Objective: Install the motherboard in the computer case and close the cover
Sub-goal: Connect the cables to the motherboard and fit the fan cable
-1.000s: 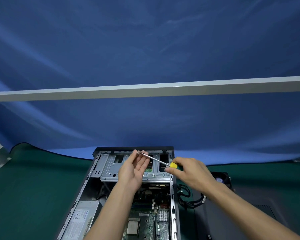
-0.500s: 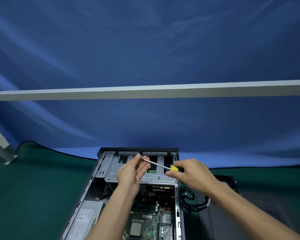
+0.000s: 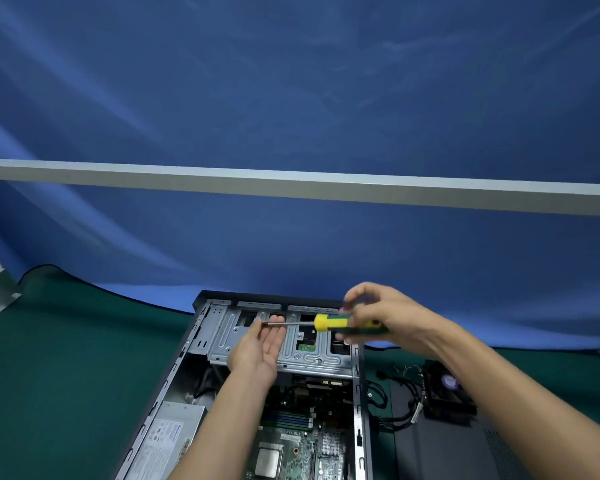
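The open computer case (image 3: 184, 355) lies on the green mat, with the green motherboard (image 3: 291, 445) inside it at the bottom of the view. A silver drive cage (image 3: 229, 327) spans the far end of the case. My right hand (image 3: 385, 317) grips the yellow and green handle of a screwdriver (image 3: 329, 322) held level above the cage. My left hand (image 3: 260, 341) is palm up with fingers nearly straight, its fingertips touching the screwdriver's metal tip. I cannot tell whether a screw sits at the tip.
A grey power supply (image 3: 167, 434) sits in the case's near left corner. To the right of the case lie black cables (image 3: 392, 407), a black fan (image 3: 447, 389) and the dark grey cover panel (image 3: 447, 452). A grey bar (image 3: 291, 183) crosses the blue backdrop.
My right hand has slid back along the screwdriver, baring more of the yellow and green handle, and the tool now lies level. My left hand keeps its fingertips at the tip.
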